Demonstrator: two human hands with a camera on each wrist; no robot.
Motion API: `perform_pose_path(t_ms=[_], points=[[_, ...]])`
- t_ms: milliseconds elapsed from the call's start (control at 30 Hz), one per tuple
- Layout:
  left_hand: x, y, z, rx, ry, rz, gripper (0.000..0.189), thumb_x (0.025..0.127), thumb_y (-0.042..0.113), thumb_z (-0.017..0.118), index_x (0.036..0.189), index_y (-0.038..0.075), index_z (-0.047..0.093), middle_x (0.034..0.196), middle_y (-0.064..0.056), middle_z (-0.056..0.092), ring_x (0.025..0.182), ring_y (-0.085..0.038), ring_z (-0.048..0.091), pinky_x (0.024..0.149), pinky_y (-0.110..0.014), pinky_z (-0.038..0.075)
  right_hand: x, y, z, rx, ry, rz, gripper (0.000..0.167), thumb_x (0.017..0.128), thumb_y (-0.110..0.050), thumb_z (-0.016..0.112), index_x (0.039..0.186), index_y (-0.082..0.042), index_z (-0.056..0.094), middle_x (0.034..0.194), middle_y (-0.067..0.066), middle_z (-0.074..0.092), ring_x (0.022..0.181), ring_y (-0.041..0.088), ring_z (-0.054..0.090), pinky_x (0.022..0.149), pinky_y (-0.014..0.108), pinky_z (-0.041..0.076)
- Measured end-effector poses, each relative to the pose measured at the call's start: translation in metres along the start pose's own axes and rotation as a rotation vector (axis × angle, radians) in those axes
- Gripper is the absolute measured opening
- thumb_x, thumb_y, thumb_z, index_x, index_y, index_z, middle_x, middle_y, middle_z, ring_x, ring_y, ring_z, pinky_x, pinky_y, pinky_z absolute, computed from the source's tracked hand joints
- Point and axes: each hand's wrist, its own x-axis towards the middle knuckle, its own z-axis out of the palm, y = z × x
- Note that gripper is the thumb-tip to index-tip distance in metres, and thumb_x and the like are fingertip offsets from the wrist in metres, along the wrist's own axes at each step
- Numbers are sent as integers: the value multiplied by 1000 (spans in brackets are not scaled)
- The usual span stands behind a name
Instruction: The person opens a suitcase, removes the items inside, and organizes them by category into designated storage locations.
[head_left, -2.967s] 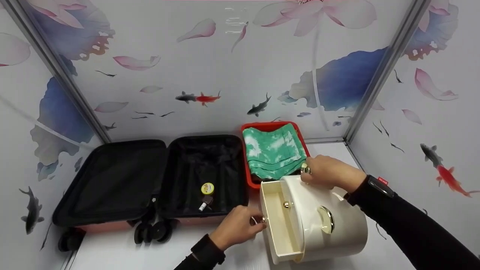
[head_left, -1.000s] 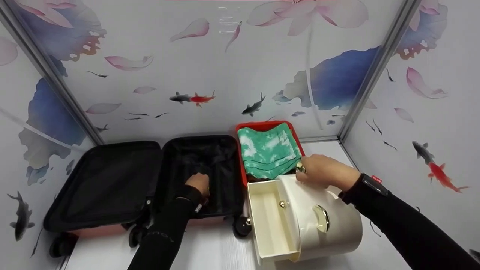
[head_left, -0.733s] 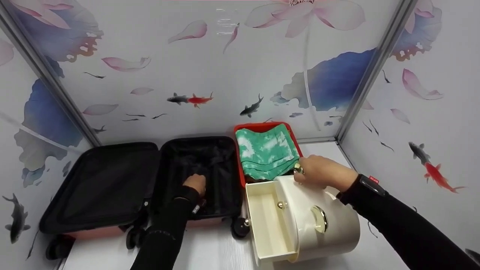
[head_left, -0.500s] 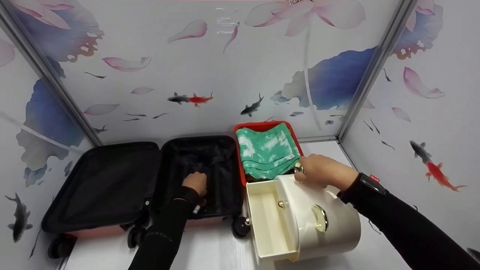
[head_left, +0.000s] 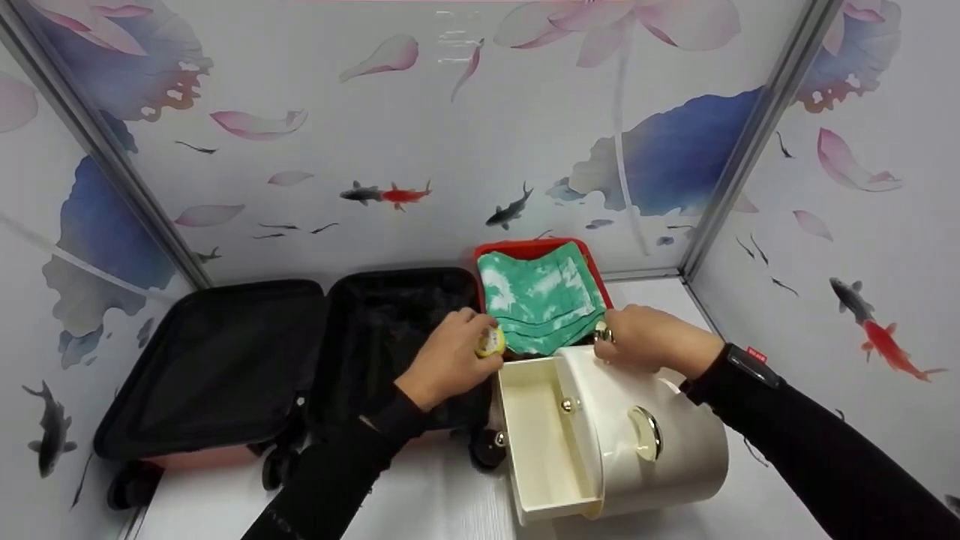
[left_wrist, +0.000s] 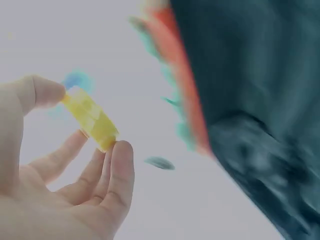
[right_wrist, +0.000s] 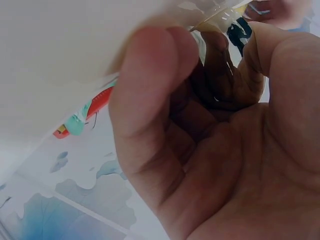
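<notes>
My left hand (head_left: 454,360) pinches a small round yellow tub (head_left: 491,342) with a pale printed face, between thumb and fingertips. In the left wrist view the yellow tub (left_wrist: 91,118) shows edge-on. The hand is over the right rim of the open suitcase's black-lined half (head_left: 397,315), beside a cream drawer box (head_left: 660,465). One drawer (head_left: 540,442) of that box is pulled out to the left, nothing visible inside. My right hand (head_left: 641,339) grips the box's far upper edge by a gold fitting (head_left: 603,333); its curled fingers partly hide the contact.
Behind the drawer box, a red basket (head_left: 517,247) holds a folded green-and-white cloth (head_left: 540,296). The suitcase's other half (head_left: 225,360) lies open at the left, its wheels (head_left: 135,484) towards me. Patterned wall panels (head_left: 420,135) enclose the white table (head_left: 427,502) at back and sides.
My left hand went from the drawer's knob into the suitcase, then rose and moved right with the yellow tub in its fingers. The right hand has stayed on the drawer box.
</notes>
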Motion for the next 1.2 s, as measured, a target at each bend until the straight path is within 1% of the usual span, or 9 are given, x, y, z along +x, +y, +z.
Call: perform_pose_path(t_ms=[67, 167, 267, 367, 467, 700, 900, 1033, 1200], points=[[-5, 22, 0, -14, -23, 73, 46, 94, 30, 77, 137, 14, 73, 117, -6, 69, 101, -20, 59, 84, -35, 54, 0, 0, -1, 7, -6, 10, 26, 97, -31, 62, 89, -6, 63, 80, 9, 64, 74, 25, 64, 67, 38, 52], [-13, 45, 7, 51, -85, 186, 40, 93, 33, 78, 130, 17, 77, 108, 0, 71, 96, -16, 63, 82, -34, 52, 0, 0, -2, 9, -4, 16, 26, 96, -31, 62, 89, -6, 63, 80, 9, 64, 75, 25, 64, 67, 38, 52], [-19, 58, 19, 166, -163, 279, 31, 90, 37, 80, 116, 21, 79, 96, 5, 71, 88, -12, 64, 80, -33, 48, 0, 1, -1, 2, 9, 7, 27, 96, -32, 63, 90, -6, 63, 81, 9, 64, 76, 25, 64, 68, 39, 52], [-23, 65, 35, 265, -230, 331, 22, 87, 40, 82, 102, 23, 78, 87, 9, 69, 82, -9, 65, 82, -33, 44, 0, 2, 0, 9, 14, 6, 27, 96, -32, 63, 90, -6, 63, 80, 9, 65, 74, 25, 64, 66, 39, 52], [-26, 70, 49, 334, -247, 343, 19, 86, 39, 83, 89, 23, 75, 80, 10, 69, 78, -9, 67, 85, -34, 43, -1, 2, 0, 18, 8, 12, 28, 97, -33, 63, 92, -5, 64, 81, 10, 66, 74, 25, 65, 65, 38, 53], [-30, 82, 71, 407, -195, 326, 22, 80, 30, 86, 69, 25, 68, 68, 11, 70, 69, -9, 68, 78, -33, 40, -1, 1, -1, -6, 14, 6, 28, 97, -32, 62, 94, -4, 63, 82, 10, 65, 76, 26, 64, 69, 41, 54], [-34, 82, 87, 505, -182, 303, 15, 79, 25, 84, 71, 24, 72, 72, 7, 73, 65, -13, 66, 76, -35, 41, 0, 2, 1, 0, 15, -3, 27, 96, -31, 62, 92, -5, 63, 82, 10, 65, 76, 25, 64, 69, 41, 54], [-35, 81, 87, 506, -197, 289, 12, 83, 30, 83, 78, 23, 75, 76, 6, 75, 68, -15, 67, 76, -35, 41, 1, 1, 1, 23, 6, 9, 27, 96, -32, 62, 94, -5, 63, 82, 10, 66, 73, 25, 65, 65, 38, 52], [-31, 78, 72, 410, -164, 295, 17, 96, 36, 75, 85, 23, 80, 81, 6, 77, 75, -16, 72, 79, -35, 41, 1, 1, 1, 33, 3, 14, 27, 96, -32, 62, 94, -5, 64, 82, 10, 66, 73, 24, 65, 63, 37, 51]])
